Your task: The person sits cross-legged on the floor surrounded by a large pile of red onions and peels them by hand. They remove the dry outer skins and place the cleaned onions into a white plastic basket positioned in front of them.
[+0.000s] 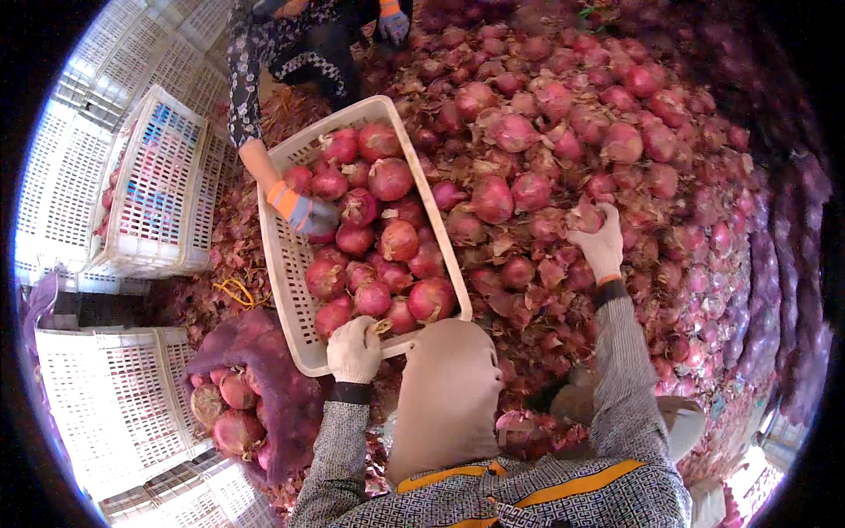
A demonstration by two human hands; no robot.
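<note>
A white plastic crate (432, 198) with slotted walls stands before me, partly filled with red onions (399, 241). My left hand (354, 350), in a pale knit glove, is curled at the crate's near corner. A scrap of dry onion stem or skin (381, 326) pokes out beside its fingers; whether the hand grips an onion or the rim is hidden. To the right, my gloved right hand (599, 244) reaches onto a large heap of red onions (515, 132). Its thumb and fingers close around one red onion (585, 218) with loose papery skin.
A co-worker's hand (315, 216) in a grey and orange glove reaches into the crate from the far left. A purple mesh sack (290, 389) of onions lies beside my left arm. White crates (158, 171) stack along the left; filled purple sacks (759, 284) line the right.
</note>
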